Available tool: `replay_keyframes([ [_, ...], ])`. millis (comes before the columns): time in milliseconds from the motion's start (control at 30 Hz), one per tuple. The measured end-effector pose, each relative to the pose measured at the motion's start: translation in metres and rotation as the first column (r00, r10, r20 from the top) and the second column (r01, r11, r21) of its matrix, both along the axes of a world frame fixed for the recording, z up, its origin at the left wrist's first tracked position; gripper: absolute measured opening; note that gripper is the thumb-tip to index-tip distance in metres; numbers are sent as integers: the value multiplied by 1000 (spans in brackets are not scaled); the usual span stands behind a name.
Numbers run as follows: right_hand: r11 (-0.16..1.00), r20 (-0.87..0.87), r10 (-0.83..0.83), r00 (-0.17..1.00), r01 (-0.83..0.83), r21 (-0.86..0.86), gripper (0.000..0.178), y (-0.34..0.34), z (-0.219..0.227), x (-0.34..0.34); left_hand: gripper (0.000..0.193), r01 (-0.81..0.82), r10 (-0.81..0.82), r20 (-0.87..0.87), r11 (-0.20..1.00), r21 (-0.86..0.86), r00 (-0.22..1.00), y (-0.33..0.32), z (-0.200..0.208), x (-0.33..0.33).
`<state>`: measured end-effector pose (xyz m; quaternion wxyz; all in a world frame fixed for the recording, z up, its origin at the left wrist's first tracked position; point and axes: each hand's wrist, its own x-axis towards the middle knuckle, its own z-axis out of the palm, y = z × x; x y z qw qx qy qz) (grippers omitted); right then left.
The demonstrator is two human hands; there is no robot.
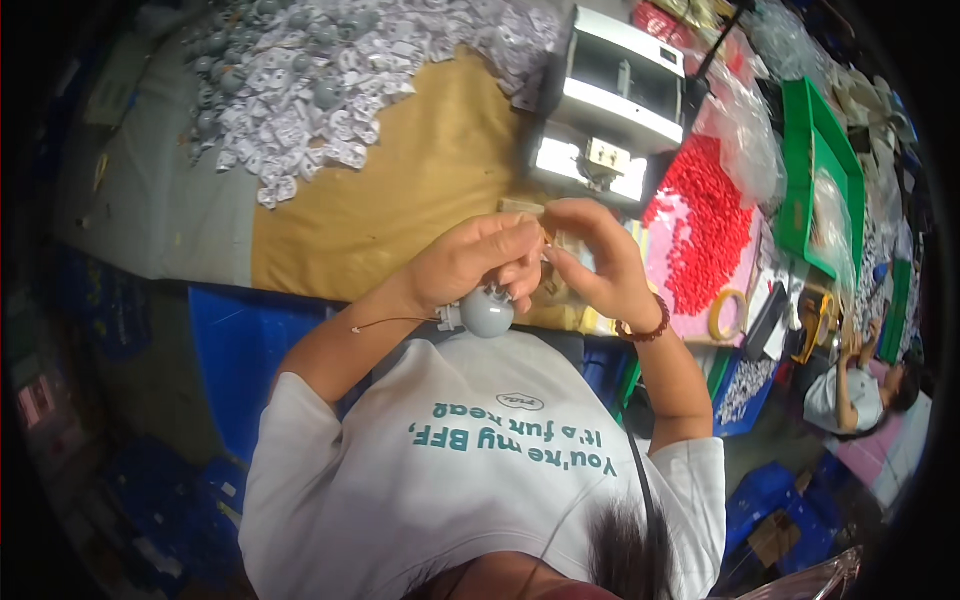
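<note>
Mid-frame, I see the grey ball (487, 314) held under the left hand (478, 257) by curled fingers, farther from the right hand (606, 272); I can't tell what its bent fingers pinch.

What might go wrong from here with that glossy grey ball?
The thin brown wire trailing from the glossy grey ball might snag. The smooth ball, hanging under the bare left hand, could slip. The yellow tape ring near the front edge of the pink surface might get knocked.
</note>
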<state>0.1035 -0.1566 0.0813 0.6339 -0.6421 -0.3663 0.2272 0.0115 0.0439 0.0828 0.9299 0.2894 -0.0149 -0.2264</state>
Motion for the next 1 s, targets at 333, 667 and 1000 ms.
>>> replay_keyframes([
  [333,892,268,-37,963,153,-425,22,-39,-47,-19,12,-134,40,129,446,885,991,-29,-50,-43],
  [667,837,743,281,608,223,-499,46,-21,-57,-18,20,-587,-273,547,-93,804,792,-43,-65,-47],
  [1000,823,717,307,625,204,-531,43,-30,-57,-26,26,-599,-376,496,-236,765,783,-30,-66,-41],
])
